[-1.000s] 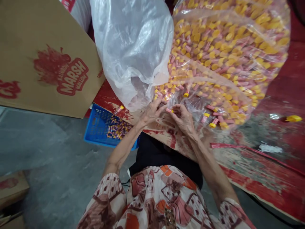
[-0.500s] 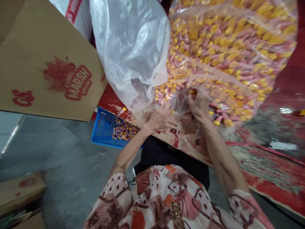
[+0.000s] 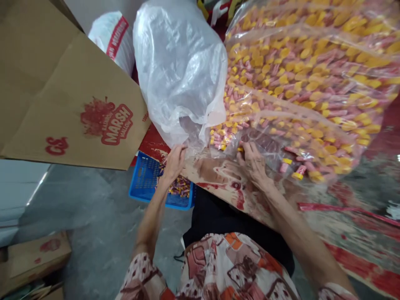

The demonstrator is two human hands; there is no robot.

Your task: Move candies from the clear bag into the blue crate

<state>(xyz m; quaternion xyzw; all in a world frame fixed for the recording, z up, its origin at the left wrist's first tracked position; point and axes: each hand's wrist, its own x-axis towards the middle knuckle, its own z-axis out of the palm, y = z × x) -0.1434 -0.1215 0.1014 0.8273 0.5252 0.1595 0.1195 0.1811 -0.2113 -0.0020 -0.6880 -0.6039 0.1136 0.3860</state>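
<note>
My left hand (image 3: 175,162) is at the table edge, just below the mouth of a whitish plastic bag (image 3: 184,62). Its fingers are closed together, and what they hold, if anything, is hidden. My right hand (image 3: 254,164) lies at the lower edge of a large clear bag (image 3: 300,110) full of small pink tubes with yellow caps. A yellow cap (image 3: 240,149) shows between its thumb and fingers, the rest of that tube being covered. Two loose tubes, one of them a pink tube (image 3: 299,172), lie right of this hand near the bag's open edge.
Below the table edge on the left is a blue plastic basket (image 3: 136,187) with many small wrapped pieces inside. A large printed cardboard box (image 3: 71,104) stands at the left. Another carton (image 3: 37,254) is on the floor. A pink strip (image 3: 343,208) lies on the worn red table.
My left hand has moved left, from the clear bag's corner to the table edge above the basket. My right hand stays by the clear bag with a yellow cap at its fingers. The view has shifted.
</note>
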